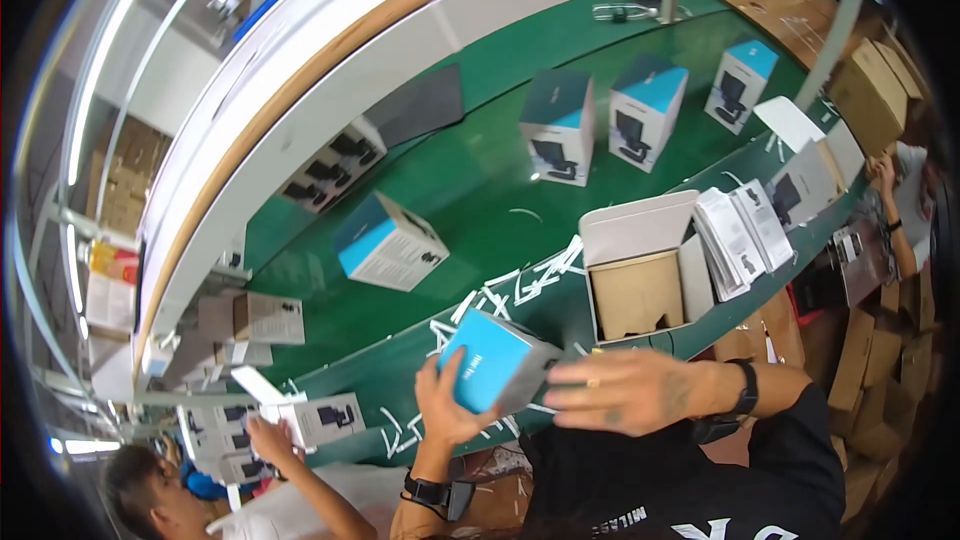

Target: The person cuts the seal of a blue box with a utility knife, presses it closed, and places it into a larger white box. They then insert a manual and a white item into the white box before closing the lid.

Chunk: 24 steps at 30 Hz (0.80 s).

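Note:
My left hand grips a small carton with a bright blue face and a grey side, tilted above the near edge of the green work surface. To the right of that carton, my right hand is stretched out flat with its fingers extended, slightly blurred. Its fingertips come close to the carton's right side; whether they touch I cannot tell. Just beyond my right hand stands an open white box, its lid raised and brown cardboard inside. White paper strips lie scattered beyond and beside the held carton.
A closed blue-and-white carton sits left of centre on the green surface; several more stand farther back. Flat printed packs lean right of the open box. Co-workers handle boxes at lower left and far right. Brown cartons pile up at right.

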Tool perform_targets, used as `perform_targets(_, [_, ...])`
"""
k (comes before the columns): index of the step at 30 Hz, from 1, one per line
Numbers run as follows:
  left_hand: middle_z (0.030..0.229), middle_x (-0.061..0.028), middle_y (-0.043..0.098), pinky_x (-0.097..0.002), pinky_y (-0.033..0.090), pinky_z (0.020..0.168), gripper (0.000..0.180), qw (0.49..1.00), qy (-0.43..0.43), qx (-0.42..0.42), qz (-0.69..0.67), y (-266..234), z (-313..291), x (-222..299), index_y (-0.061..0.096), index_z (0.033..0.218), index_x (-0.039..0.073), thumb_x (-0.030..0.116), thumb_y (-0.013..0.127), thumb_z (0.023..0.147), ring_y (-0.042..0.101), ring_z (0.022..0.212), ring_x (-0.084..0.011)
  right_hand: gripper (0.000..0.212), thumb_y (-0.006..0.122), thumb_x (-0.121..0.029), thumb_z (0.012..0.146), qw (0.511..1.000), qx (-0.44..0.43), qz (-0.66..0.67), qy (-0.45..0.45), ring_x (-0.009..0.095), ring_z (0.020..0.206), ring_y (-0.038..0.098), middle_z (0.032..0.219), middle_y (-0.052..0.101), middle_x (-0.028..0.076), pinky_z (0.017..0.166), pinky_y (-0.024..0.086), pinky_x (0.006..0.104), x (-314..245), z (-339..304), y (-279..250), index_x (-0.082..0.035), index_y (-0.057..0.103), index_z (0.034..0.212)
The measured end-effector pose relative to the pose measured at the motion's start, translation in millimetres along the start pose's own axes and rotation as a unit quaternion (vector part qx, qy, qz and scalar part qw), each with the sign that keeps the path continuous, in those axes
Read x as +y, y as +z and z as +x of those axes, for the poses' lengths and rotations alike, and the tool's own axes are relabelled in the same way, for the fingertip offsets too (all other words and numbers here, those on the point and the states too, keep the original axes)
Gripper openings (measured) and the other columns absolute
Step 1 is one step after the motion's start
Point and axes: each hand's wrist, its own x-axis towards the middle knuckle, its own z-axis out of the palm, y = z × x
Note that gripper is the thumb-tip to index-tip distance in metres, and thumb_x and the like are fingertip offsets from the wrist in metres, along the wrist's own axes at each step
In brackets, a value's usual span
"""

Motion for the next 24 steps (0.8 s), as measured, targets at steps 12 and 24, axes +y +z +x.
perform_targets(12, [0.155, -0.0283, 0.041, -0.0574, 0.038, 0.118, 0.108, 0.990, 0.098, 0.077, 0.069, 15, 248, -35, 0.056, 0.153, 0.024, 0.032, 0.098, 0.054, 0.042, 0.141, -0.0491, 0.076, 0.078, -0.020, 0.086, 0.783, 0.219, -0.021, 0.581, 0.046, 0.118, 0.067, 0.137, 0.064, 0.032, 0.098, 0.054, 0.0434, 10, -126, -11, 0.000, 0.049, 0.153])
perform_targets(24, [0.164, -0.0160, 0.042, -0.0412, 0.037, 0.120, 0.089, 0.811, -0.033, -0.220, -0.541, 96, 101, 93, 0.034, 0.163, -0.004, 0.016, 0.081, 0.090, 0.047, 0.145, -0.0265, 0.051, 0.057, -0.015, 0.099, 0.770, 0.152, -0.042, 0.619, 0.050, 0.090, 0.067, 0.100, 0.071, 0.028, 0.081, 0.055, 0.0541, 11, -137, 21, 0.000, 0.055, 0.147])
